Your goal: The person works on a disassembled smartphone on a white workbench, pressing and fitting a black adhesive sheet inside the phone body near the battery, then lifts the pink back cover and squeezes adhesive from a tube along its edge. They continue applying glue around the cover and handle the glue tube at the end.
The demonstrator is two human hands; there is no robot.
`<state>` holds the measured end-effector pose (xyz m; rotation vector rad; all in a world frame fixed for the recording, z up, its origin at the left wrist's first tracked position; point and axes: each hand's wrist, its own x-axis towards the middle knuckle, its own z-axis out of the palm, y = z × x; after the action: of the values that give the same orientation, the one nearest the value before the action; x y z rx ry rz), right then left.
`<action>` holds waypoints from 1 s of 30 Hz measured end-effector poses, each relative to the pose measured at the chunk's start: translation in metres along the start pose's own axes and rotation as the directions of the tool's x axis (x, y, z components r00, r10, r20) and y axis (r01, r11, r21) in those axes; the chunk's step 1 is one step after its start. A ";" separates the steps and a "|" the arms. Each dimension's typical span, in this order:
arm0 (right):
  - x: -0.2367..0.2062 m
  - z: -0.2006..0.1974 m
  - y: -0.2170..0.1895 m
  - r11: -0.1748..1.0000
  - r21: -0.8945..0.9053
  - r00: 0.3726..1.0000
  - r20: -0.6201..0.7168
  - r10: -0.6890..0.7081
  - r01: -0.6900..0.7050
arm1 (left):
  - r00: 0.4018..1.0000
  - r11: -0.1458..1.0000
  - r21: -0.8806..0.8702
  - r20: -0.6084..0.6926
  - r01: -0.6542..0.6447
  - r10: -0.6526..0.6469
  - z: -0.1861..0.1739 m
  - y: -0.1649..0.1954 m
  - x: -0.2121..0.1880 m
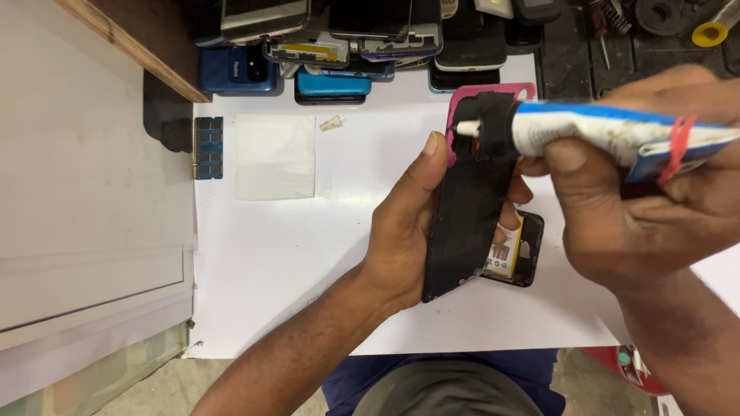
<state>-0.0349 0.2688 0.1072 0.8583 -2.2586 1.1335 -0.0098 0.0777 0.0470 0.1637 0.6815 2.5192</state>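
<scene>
My left hand (405, 223) grips a black phone back frame (466, 216) with a pink edge at its top, held upright over the white table sheet (293, 262). My right hand (640, 208) squeezes a white and blue glue tube (609, 135), bound near its folded end with a red rubber band. The tube's white nozzle (466, 129) touches the top of the frame. Beneath the frame lies an opened phone body (515, 254), its battery showing.
A square of white paper (274, 156) and a small blue circuit strip (208, 148) lie at the left of the sheet. Several phones and phone parts (339, 46) are heaped along the back. Tools (655, 23) lie at the back right. A wooden panel edge (131, 46) crosses the upper left.
</scene>
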 end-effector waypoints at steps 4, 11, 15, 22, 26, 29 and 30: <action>0.002 0.000 0.001 1.000 0.015 1.000 -0.009 0.015 -0.015 | 0.999 0.999 0.004 -0.008 0.033 -0.032 -0.001 -0.001 0.000; 0.003 -0.001 0.003 0.999 0.018 0.999 -0.018 0.037 -0.037 | 1.000 0.999 0.036 -0.008 0.024 -0.024 0.000 0.001 0.000; 0.001 -0.003 0.006 0.999 0.026 0.999 -0.025 0.027 -0.027 | 1.000 1.000 0.021 0.003 0.019 -0.019 0.000 0.001 -0.001; -0.002 -0.005 0.012 1.000 0.030 0.999 -0.031 0.011 -0.010 | 0.999 0.998 -0.062 0.033 0.034 -0.032 -0.002 0.000 -0.002; -0.005 -0.006 0.014 0.999 0.029 0.999 -0.038 0.016 -0.015 | 0.998 0.997 -0.073 0.044 0.039 -0.036 -0.002 -0.001 -0.002; -0.006 -0.007 0.015 1.000 0.027 0.999 -0.042 0.012 -0.011 | 0.998 0.993 -0.105 0.046 0.055 -0.051 -0.002 -0.001 -0.001; -0.006 -0.008 0.016 1.000 0.025 0.999 -0.044 0.015 -0.014 | 0.998 0.992 -0.116 0.044 0.059 -0.054 -0.002 -0.001 -0.001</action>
<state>-0.0405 0.2850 0.0992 0.8197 -2.2229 1.1773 -0.0088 0.0766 0.0446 0.1519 0.5134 2.4864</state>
